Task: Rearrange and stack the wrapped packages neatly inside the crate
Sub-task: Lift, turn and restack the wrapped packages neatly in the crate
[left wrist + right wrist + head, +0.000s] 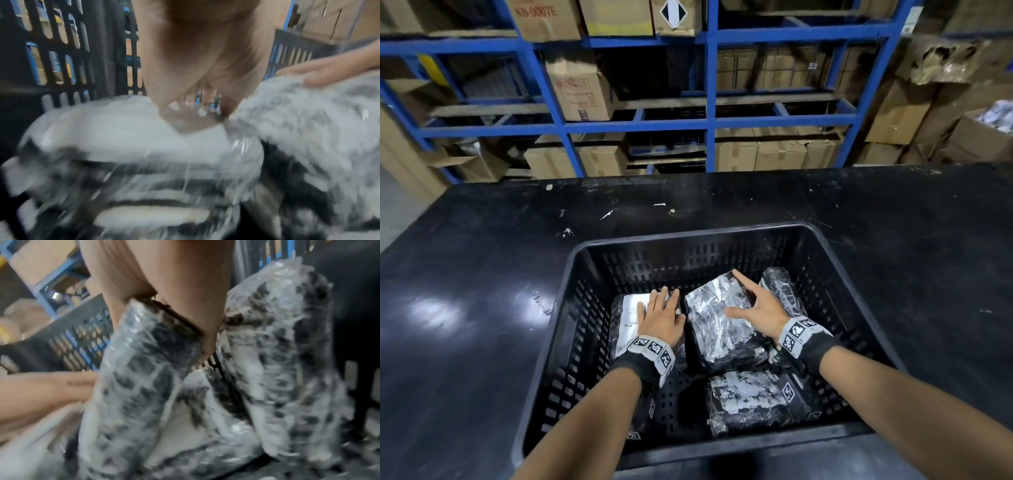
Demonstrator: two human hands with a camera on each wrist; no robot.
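Note:
A black slatted crate [688, 233] on a black table holds several packages wrapped in clear film. My left hand [661, 311] lies flat, fingers straight, on the left package [628, 318], which has a white label. My right hand [756, 305] grips the right edge of the tilted middle package [719, 325]: thumb spread on its top, fingers reaching down between it and the upright right package [780, 287]. The blurred right wrist view shows this gap between the middle package [144, 369] and the right package [287, 337]. Another package [753, 397] lies flat at the crate's near side.
The table [482, 274] stretches wide around the crate, with small white scraps [664, 204] behind it. Beyond its far edge stand blue shelving racks [710, 120] filled with cardboard boxes [578, 89]. More boxes are piled at the far right [914, 113].

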